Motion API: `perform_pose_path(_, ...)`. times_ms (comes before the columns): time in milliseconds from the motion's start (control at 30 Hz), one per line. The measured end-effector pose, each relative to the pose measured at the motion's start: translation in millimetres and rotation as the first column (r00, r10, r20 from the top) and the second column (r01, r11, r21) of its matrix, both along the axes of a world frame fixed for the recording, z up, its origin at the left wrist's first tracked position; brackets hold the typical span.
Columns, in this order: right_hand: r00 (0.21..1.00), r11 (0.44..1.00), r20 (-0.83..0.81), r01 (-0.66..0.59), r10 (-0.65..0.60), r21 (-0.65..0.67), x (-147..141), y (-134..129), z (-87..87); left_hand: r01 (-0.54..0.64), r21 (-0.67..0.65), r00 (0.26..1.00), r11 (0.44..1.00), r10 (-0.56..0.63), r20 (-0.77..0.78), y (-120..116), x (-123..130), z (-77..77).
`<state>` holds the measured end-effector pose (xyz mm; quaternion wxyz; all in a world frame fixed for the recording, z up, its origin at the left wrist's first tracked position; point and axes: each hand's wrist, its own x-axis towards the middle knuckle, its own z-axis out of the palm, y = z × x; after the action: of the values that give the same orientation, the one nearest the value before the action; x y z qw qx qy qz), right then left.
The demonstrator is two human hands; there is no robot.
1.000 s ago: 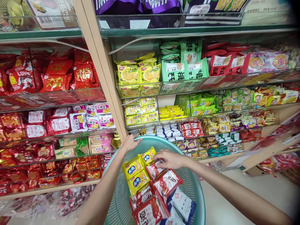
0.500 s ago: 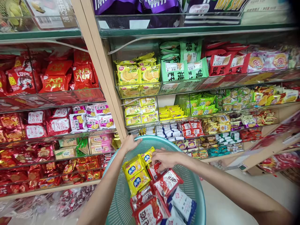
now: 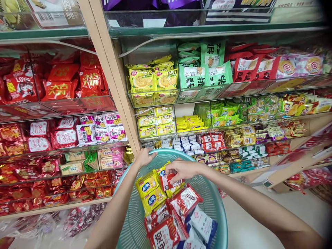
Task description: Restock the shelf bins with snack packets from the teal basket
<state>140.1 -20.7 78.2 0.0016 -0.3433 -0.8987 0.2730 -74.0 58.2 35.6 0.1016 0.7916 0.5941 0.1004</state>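
Red packet (image 3: 166,181) in right hand (image 3: 178,170)

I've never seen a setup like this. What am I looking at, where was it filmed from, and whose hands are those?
There is no machine here: a person works with bare hands, filmed by one camera worn on their head, looking forward and down. The left hand grips the rim of a turquoise basket. The right hand holds a red packet over it. Inside lie yellow packets, red-and-white packets and white-and-blue packets. Behind are shelves of wrapped goods.
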Motion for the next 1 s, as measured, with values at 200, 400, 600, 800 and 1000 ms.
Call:
perform_pose_path(200,0.998,0.999,0.052,-0.017,0.019,-0.031,-2.8,1.7,-4.5,-0.008,-0.02,1.0,1.0,0.008,-0.001,-0.7,0.4,2.0)
perform_pose_path(400,0.994,0.997,0.113,-0.001,0.01,-0.074,-2.9,3.1,-17.0,-0.005,-0.013,1.0,1.0,0.005,0.009,0.5,-0.7,0.4)
perform_pose_path(600,0.989,0.997,0.138,-0.042,0.051,-0.065,-3.1,-0.7,-18.0,-0.01,-0.016,1.0,1.0,0.01,-0.003,1.3,-0.6,-0.5)
perform_pose_path(800,0.998,0.985,0.038,-0.048,0.055,-0.165,-0.1,-6.3,-11.3,-0.009,-0.006,1.0,1.0,0.009,0.005,1.6,-0.6,-1.1)
perform_pose_path(1000,0.998,0.979,-0.012,-0.068,0.067,-0.192,4.4,-11.0,-10.8,-0.006,-0.017,1.0,1.0,0.006,0.01,0.4,0.1,1.1)
